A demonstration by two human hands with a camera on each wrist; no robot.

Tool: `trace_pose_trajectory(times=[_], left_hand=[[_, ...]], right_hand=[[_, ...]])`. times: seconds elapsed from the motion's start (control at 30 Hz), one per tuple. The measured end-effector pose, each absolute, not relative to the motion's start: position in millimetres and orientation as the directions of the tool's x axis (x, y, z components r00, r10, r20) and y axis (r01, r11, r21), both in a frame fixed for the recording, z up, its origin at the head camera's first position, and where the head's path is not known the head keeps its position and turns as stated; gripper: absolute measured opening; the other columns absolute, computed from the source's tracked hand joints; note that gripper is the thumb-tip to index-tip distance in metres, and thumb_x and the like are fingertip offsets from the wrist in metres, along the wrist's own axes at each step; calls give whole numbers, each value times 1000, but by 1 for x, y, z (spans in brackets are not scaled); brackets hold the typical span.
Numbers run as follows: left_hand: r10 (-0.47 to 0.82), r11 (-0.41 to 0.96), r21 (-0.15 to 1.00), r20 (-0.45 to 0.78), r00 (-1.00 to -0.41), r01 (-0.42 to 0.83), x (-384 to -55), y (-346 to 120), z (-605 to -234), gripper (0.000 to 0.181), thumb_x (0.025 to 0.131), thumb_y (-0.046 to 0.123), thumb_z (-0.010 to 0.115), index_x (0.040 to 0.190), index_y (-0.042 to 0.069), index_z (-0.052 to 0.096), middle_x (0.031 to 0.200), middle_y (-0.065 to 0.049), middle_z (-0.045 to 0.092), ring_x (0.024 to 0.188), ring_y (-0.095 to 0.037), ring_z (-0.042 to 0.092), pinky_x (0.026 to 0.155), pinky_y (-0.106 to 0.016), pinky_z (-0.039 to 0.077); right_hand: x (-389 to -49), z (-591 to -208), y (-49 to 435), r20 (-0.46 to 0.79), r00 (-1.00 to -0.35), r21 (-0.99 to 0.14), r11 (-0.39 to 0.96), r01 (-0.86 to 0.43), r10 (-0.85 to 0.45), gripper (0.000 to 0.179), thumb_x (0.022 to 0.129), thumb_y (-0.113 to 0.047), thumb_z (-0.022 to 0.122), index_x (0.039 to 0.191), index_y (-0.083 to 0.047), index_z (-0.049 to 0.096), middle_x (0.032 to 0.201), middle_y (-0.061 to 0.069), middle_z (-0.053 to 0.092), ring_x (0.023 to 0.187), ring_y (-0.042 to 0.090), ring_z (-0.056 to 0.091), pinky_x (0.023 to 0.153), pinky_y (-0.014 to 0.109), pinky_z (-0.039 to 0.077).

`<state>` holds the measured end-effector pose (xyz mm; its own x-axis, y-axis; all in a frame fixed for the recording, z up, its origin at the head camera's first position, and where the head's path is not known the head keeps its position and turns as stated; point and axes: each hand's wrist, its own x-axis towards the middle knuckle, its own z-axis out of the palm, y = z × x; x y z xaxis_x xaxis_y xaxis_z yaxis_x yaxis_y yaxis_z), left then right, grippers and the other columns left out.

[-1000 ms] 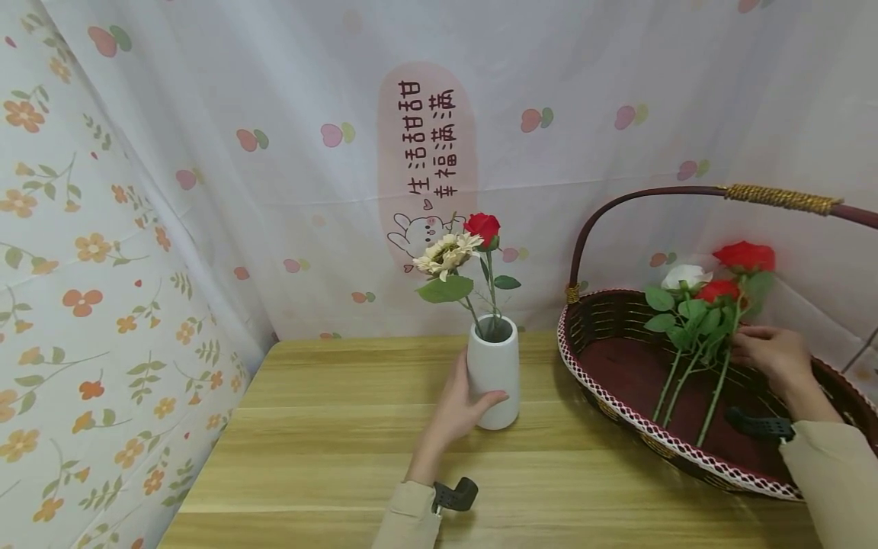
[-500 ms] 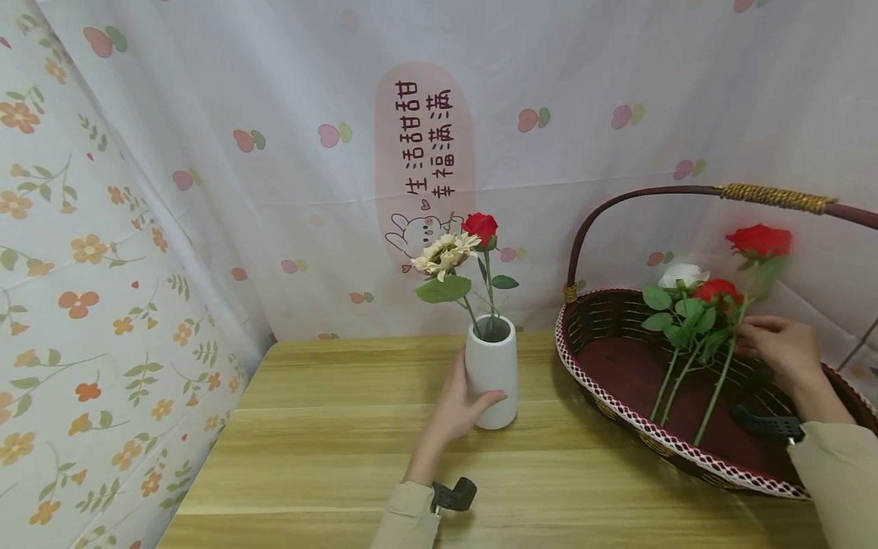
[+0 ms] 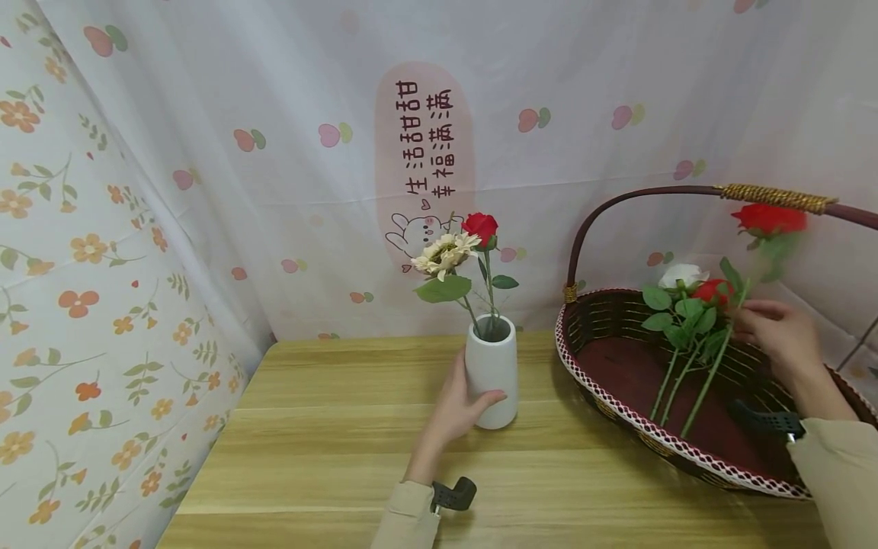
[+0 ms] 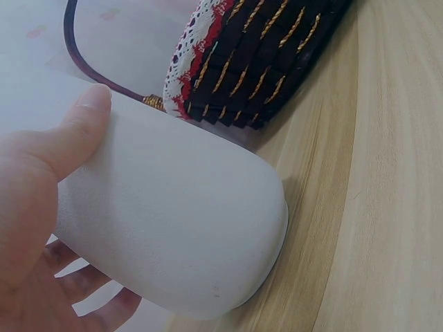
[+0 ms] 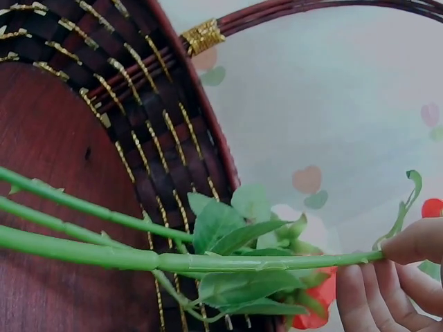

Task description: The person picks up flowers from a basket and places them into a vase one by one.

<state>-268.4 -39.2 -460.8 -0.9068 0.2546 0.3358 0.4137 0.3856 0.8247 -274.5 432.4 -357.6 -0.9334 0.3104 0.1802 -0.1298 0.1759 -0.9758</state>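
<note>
My left hand (image 3: pixel 463 400) grips the white vase (image 3: pixel 495 381), which stands upright on the wooden table; its thumb lies across the front in the left wrist view. A cream daisy-like flower (image 3: pixel 444 257) and a red rose (image 3: pixel 480 227) stand in the vase. Over the basket, my right hand (image 3: pixel 778 335) pinches the stem (image 5: pixel 208 261) of another red rose (image 3: pixel 768 219), its bloom blurred and level with the basket handle. A white rose (image 3: pixel 682 276) and a further red rose (image 3: pixel 713 291) lean in the basket just left of that hand.
The dark woven basket (image 3: pixel 597 389) with lace-trimmed rim stands at the table's right. Its arched handle (image 3: pixel 645 192) rises behind the right hand. Printed curtains (image 3: pixel 295 191) hang at the back and left of the wooden table (image 3: pixel 309 442).
The right hand has raised its red rose, the bloom going up and slightly right while the stem's lower end has shifted left. The left hand and vase stay in place.
</note>
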Motion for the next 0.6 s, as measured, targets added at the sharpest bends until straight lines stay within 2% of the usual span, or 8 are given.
trace_pose_trajectory(times=[0.17, 0.4, 0.6], left_hand=[[252, 385, 825, 338, -907, 414, -268, -39, -460, 96, 75, 50, 68, 146, 18, 12, 138, -6, 33, 122, -21, 38, 98, -45, 33], [252, 379, 831, 331, -910, 407, -268, -40, -461, 96, 75, 50, 69, 146, 21, 12, 138, -4, 33, 122, -19, 38, 98, -43, 33], [255, 378, 828, 336, -907, 414, -270, -39, -462, 96, 75, 49, 69, 146, 19, 12, 139, -4, 33, 123, -18, 37, 99, -42, 32]], right_hand=[[-273, -350, 427, 205, -919, -979, 84, -188, 336, 10, 83, -9, 66, 82, -19, 64, 68, -10, 64, 54, 9, 62, 50, 20, 49], [-272, -342, 418, 239, -907, -954, -88, -285, 346, 9, 80, -2, 67, 84, -10, 65, 73, -4, 64, 54, 12, 63, 52, 23, 51], [-271, -335, 413, 236, -905, -945, -136, -299, 353, 9, 81, -3, 67, 86, -9, 63, 71, -1, 65, 54, 14, 63, 51, 25, 52]])
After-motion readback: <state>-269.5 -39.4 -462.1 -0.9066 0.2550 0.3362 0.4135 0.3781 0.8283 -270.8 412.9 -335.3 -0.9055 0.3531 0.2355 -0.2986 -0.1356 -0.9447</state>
